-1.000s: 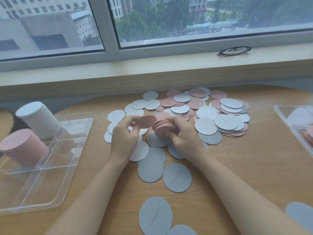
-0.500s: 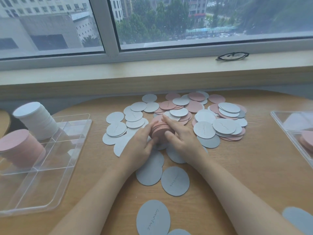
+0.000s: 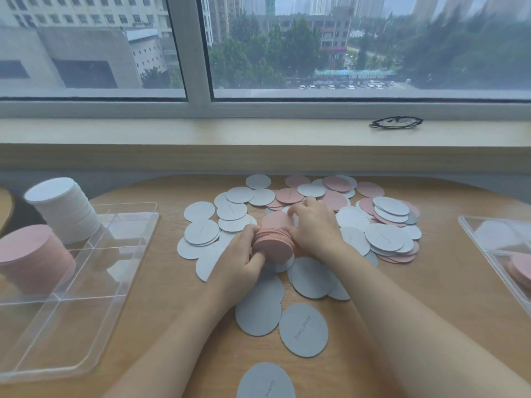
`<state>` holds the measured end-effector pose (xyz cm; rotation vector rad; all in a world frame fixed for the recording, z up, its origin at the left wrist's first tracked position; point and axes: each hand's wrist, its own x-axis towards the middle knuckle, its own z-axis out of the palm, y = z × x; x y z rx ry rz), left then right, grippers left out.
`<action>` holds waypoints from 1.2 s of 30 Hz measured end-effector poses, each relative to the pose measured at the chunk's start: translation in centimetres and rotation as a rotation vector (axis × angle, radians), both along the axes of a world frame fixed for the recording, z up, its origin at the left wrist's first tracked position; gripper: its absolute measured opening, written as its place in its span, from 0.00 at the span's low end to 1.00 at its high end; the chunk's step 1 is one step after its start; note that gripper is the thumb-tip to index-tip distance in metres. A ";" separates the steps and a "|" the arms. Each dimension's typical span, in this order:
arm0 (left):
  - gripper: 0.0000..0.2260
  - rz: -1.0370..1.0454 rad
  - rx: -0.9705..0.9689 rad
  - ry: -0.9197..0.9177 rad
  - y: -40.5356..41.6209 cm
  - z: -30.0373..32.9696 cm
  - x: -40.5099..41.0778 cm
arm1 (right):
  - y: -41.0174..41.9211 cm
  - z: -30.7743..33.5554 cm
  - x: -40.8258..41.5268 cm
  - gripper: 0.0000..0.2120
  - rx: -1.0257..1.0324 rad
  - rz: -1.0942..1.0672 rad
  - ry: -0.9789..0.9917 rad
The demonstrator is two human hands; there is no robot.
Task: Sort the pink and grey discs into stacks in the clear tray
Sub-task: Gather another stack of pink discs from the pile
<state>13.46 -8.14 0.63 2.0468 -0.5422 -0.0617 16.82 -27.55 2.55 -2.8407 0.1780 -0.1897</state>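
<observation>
A small stack of pink discs (image 3: 274, 239) sits between both hands at the table's middle. My left hand (image 3: 241, 259) grips its left side and my right hand (image 3: 314, 228) holds its right side and top. Loose pink and grey discs (image 3: 385, 222) lie scattered around and behind the hands. The clear tray (image 3: 86, 285) stands at the left. It holds a tall pink stack (image 3: 31, 257) and a tall white-grey stack (image 3: 63, 211) in its far compartments.
A second clear tray (image 3: 494, 242) with some pink discs sits at the right edge. Large grey discs (image 3: 303, 328) lie on the wooden table near me. Black glasses (image 3: 396, 122) rest on the window sill behind the table.
My left hand added a single pink disc to the stack, then both hands closed round the stack. The view tilted up a little.
</observation>
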 end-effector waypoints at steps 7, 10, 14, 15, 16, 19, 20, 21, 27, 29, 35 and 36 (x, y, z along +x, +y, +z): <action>0.10 0.014 -0.004 0.018 0.0 0.0 0.0 | -0.4 -0.1 -1.5 0.10 0.453 -0.045 -0.193; 0.10 0.020 -0.002 -0.001 0.0 0.0 -0.1 | -0.8 0.4 -3.7 0.09 0.754 -0.020 -0.268; 0.17 0.037 0.012 -0.037 -0.1 0.1 -0.1 | -1.1 0.9 -5.8 0.09 0.971 0.114 -0.308; 0.21 0.036 0.021 -0.041 -0.1 0.0 -0.1 | -1.0 1.0 -6.0 0.09 0.973 0.139 -0.300; 0.24 0.033 0.035 -0.046 -0.1 0.1 0.0 | -0.9 0.9 -6.0 0.08 0.956 0.164 -0.278; 0.26 0.035 0.075 -0.060 0.0 0.1 0.0 | -0.5 0.5 -5.4 0.10 0.878 0.208 -0.117; 0.25 0.037 0.071 -0.064 0.0 0.2 0.0 | -0.3 0.4 -5.2 0.11 0.879 0.216 -0.060; 0.23 0.035 0.063 -0.070 0.0 0.3 -0.1 | -0.3 0.3 -4.9 0.13 0.880 0.220 -0.031; 0.16 0.081 0.012 -0.019 0.1 -0.1 0.3 | -1.7 1.6 -0.4 0.07 0.462 0.137 -0.249; 0.17 0.112 -0.028 -0.002 0.2 -0.2 0.5 | -2.1 1.5 2.0 0.09 0.271 0.162 -0.214; 0.17 0.115 -0.045 0.009 0.1 -0.4 0.6 | -1.2 1.5 6.4 0.19 -0.199 0.252 0.000; 0.17 0.114 -0.045 0.013 0.1 -0.3 0.6 | -1.0 1.6 6.7 0.18 -0.226 0.257 0.024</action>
